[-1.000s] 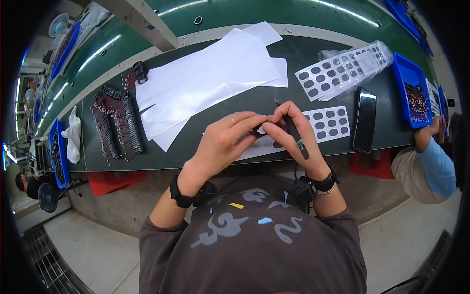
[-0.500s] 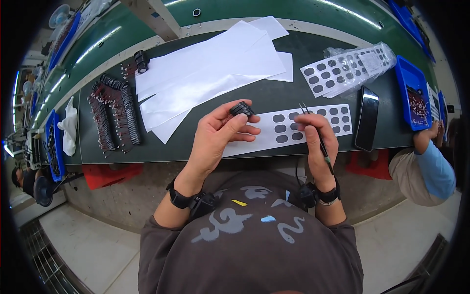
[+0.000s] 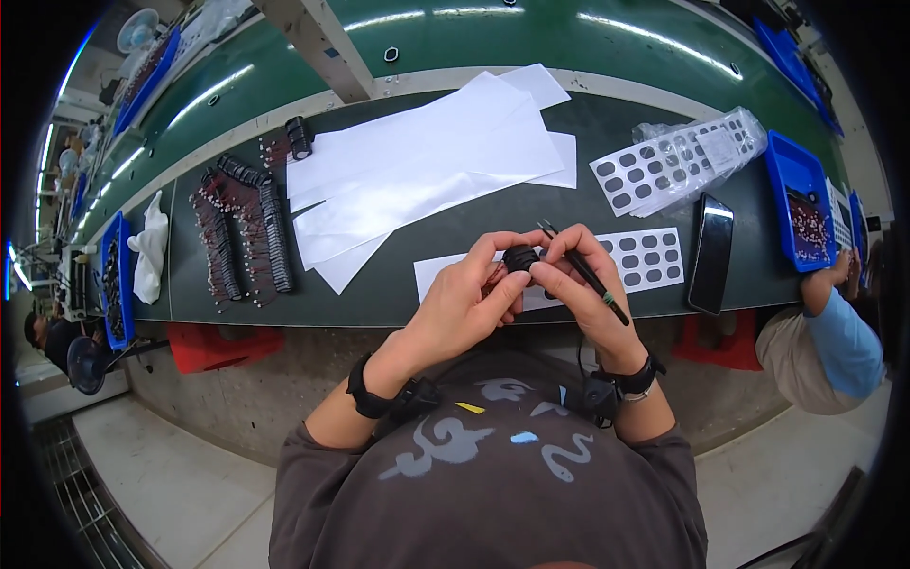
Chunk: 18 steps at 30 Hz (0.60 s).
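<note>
My left hand (image 3: 469, 296) is closed round a small stack of black oval parts (image 3: 519, 257), with reddish wires showing near the palm. Black tweezers (image 3: 607, 300) lie slanted across my right hand (image 3: 597, 318), tips pointing up and away. That hand's thumb and finger meet the stack's right side; whether they pinch anything small there is hidden. Beneath both hands lies a white sheet of dark oval stickers (image 3: 671, 268), its middle partly covered by my fingers.
Rows of black parts with red wires (image 3: 275, 237) stand on the left. White paper sheets (image 3: 427, 142) spread behind my hands. To the right are bagged sticker sheets (image 3: 678, 156), a phone (image 3: 711, 254) and a blue bin (image 3: 802, 180). A co-worker's arm (image 3: 827, 322) rests beyond it.
My hands have come together, the right moving left with the tweezers from over the stickers to the black stack. The left hand has moved slightly right and nearer me in the picture.
</note>
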Each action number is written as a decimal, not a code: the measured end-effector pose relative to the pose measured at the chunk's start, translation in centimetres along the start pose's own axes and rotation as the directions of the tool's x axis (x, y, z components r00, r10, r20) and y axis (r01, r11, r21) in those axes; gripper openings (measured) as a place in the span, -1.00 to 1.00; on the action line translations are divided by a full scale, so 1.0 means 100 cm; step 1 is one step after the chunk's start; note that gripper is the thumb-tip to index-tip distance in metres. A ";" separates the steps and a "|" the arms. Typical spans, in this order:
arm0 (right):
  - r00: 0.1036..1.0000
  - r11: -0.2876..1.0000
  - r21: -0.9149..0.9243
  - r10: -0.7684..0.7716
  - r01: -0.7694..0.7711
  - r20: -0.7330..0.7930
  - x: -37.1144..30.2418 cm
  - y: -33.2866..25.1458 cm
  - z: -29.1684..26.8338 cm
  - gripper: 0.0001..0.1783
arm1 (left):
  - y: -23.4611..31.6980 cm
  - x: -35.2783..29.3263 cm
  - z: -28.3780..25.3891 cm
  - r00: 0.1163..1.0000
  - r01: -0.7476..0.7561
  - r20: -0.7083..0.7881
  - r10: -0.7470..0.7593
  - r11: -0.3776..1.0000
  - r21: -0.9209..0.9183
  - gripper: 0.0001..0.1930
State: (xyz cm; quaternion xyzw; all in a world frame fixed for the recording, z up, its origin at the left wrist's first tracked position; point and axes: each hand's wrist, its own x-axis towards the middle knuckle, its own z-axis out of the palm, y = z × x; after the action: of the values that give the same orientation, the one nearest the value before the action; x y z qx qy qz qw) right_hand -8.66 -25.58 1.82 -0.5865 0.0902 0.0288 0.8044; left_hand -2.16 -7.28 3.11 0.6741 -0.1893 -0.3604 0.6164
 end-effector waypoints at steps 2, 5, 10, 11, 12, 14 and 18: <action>0.999 0.999 0.020 0.034 -0.034 0.002 0.002 -0.002 -0.002 -0.82 | 0.003 -0.001 -0.001 0.985 -0.118 -0.073 0.159 0.910 0.398 -0.60; 0.999 0.997 0.066 0.027 -0.025 -0.029 0.004 0.004 -0.002 -0.82 | 0.002 0.003 0.000 0.895 -0.267 -0.066 0.441 0.649 0.713 -0.55; 0.994 0.988 0.146 -0.022 0.038 -0.109 0.003 0.007 0.011 -0.83 | -0.014 0.016 0.003 0.621 -0.381 0.052 0.782 0.243 0.892 -0.52; 0.994 0.988 0.148 -0.017 0.033 -0.108 0.003 0.006 0.012 -0.83 | -0.017 0.017 0.003 0.603 -0.396 0.048 0.796 0.246 0.885 -0.52; 0.994 0.997 0.075 -0.022 0.030 -0.105 0.001 0.005 0.011 -0.83 | -0.019 0.017 0.003 0.607 -0.393 0.044 0.793 0.252 0.884 -0.52; 0.995 0.997 -0.074 -0.032 0.025 -0.098 -0.002 0.005 0.010 -0.84 | -0.022 0.016 0.002 0.659 -0.455 -0.037 0.751 0.437 0.776 -0.53; 0.995 0.992 -0.121 -0.044 0.033 -0.087 -0.002 0.006 0.010 -0.89 | -0.029 0.014 0.006 0.704 -0.482 -0.159 0.692 0.631 0.608 -0.57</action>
State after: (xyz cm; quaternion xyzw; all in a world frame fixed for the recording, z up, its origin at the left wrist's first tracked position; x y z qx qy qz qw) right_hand -8.88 -24.39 1.59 -0.6360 0.1130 -0.0078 0.7633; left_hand -2.19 -8.22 -0.07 0.7686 -0.3704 0.0686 0.5170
